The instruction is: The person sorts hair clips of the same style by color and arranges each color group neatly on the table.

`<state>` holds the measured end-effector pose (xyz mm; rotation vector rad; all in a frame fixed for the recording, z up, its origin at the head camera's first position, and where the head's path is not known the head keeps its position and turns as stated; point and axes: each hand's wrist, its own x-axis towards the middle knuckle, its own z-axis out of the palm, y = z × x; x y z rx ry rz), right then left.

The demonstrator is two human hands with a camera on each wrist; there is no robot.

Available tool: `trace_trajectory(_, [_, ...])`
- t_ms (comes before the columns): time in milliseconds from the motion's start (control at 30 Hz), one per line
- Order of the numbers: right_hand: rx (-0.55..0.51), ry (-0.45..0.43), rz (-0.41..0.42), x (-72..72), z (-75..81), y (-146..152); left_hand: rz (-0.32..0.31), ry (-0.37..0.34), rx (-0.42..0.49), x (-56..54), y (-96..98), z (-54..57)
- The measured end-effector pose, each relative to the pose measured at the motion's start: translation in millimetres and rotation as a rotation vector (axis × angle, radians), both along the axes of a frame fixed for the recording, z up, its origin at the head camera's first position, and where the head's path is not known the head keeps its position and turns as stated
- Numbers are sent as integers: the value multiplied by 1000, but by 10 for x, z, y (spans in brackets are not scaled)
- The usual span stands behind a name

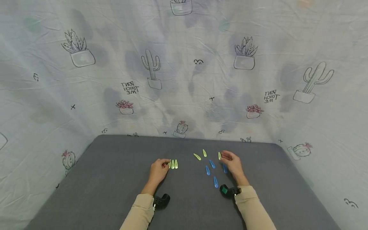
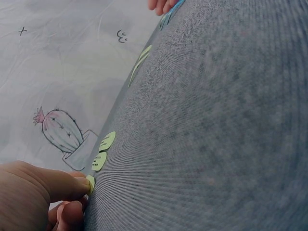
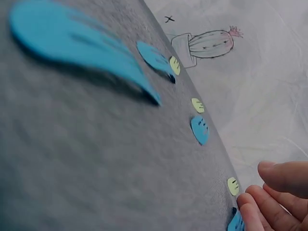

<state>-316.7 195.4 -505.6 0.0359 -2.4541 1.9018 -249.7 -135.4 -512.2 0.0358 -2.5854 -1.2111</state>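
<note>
My left hand pinches a yellow-green snap hair clip at the left end of a short row; the fingertips cover part of it. Two more yellow-green hair clips lie upright beside it on the grey tabletop. On the right, my right hand hovers with loosely bent fingers close to another yellow-green clip. In the right wrist view its thumb stands apart from the fingers, and nothing shows between them. A blue hair clip lies just under that hand, partly hidden.
Two loose yellow-green clips lie at the back, between the hands. Several blue clips are scattered in front of them. The grey table meets a pale cactus-print cloth behind and at both sides.
</note>
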Motion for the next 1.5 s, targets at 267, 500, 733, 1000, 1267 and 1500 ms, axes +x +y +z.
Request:
trace_trajectory(267, [93,4,27,-88,-1,25,-2,12,-6,-6,7,-9])
trace_trajectory(500, [239,3,15,-171,-3,8,1,15,-1,-10,2,-13])
trace_trajectory(733, [343,-16,6,-216,61,-14,10,-12,-2,-4,3,6])
trace_trajectory(1000, [455,-38,-9,-269,96,-29,11,-2,-10,4,23,19])
trace_trajectory(1267, [504,-60,-15,-298,131,-69,9,7,-13,8,10,0])
trace_trajectory(1500, [445,-130,-34,-328,147,-58,4,10,-13,8,9,2])
